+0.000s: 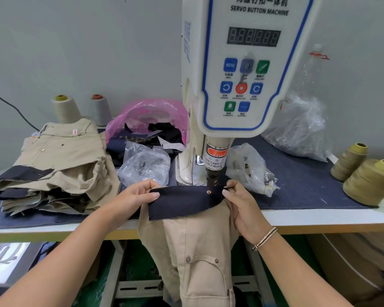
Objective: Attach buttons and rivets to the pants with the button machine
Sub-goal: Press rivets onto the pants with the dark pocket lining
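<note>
Beige pants (197,251), navy waistband (182,201); white machine (242,63), blue trim; pink bag (146,114).

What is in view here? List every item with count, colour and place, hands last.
button machine: one, white with blue trim, centre back
pants under the punch: one, beige with dark waistband, hanging off the table edge
rivet: one, metallic, in the waistband below the punch
stacked pants: a pile, beige and dark, left
thread cones: four, two pale at back left, two olive at right
plastic bags: four, one pink, three clear, around the machine
denim mat: one, blue, on the table
left hand: pinches the waistband's left end
right hand: pinches its right end
</note>
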`<state>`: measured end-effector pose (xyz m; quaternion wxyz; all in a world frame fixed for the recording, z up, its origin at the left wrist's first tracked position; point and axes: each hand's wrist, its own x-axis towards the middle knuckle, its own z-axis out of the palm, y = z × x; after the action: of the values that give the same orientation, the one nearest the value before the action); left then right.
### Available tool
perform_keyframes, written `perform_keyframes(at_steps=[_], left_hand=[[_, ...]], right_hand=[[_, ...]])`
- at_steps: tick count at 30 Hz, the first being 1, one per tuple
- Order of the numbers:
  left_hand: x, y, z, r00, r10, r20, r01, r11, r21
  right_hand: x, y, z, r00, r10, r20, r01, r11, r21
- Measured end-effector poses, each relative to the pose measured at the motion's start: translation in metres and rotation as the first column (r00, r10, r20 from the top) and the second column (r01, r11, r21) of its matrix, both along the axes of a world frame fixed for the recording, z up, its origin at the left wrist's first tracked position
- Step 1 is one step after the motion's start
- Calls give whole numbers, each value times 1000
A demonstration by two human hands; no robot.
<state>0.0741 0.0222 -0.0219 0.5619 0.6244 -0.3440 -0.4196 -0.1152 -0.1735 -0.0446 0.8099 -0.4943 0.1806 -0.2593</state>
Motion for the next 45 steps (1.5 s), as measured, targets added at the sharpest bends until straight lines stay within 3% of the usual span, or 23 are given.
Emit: perform_keyframes(at_steps=[11,15,18,20,29,32,34,36,37,38,40,42,45], left_hand=[[-17,0,3,994,-50,94,53,998,-35],[-33,-12,-3,949,-39,312,43,999,-6],[-44,-23,-12,899,-26,438,39,999,-21],[-46,-26,-16,892,-17,452,33,999,-28],[-48,-25,-17,846,-40,531,34,999,22],[-50,-24,-19,814,-14,581,0,1000,24],[-50,-24,-21,802,-1,598,-15,1000,22],[-50,-24,-22,797,4,604,-24,999,25],[-49,-25,-22,795,7,606,-28,999,26],[-49,-25,-22,794,8,608,-32,999,28],[-50,-25,-22,787,7,616,-35,999,32],[-50,-25,-21,777,1,630,-34,999,39],[-51,-25,-20,768,-14,640,-26,998,53]], right_hand=[[-28,4,8,995,69,66,-69,998,2],[-56,-4,10,979,86,-187,-133,957,-257],[-64,-6,18,910,55,-411,-264,842,-471],[-65,-6,23,878,25,-479,-323,769,-551],[-59,-20,47,739,125,-662,-565,652,-506],[-57,-31,57,659,118,-743,-660,565,-496],[-54,-43,64,667,78,-741,-629,591,-505],[-45,-60,71,756,-115,-645,-405,692,-597],[-39,-70,73,772,-267,-577,-286,664,-690],[-32,-79,75,745,-414,-524,-237,570,-787],[-18,-91,75,646,-570,-507,-374,343,-862],[-3,-94,72,527,-658,-539,-591,172,-788],[14,-95,64,375,-777,-506,-749,67,-659]])
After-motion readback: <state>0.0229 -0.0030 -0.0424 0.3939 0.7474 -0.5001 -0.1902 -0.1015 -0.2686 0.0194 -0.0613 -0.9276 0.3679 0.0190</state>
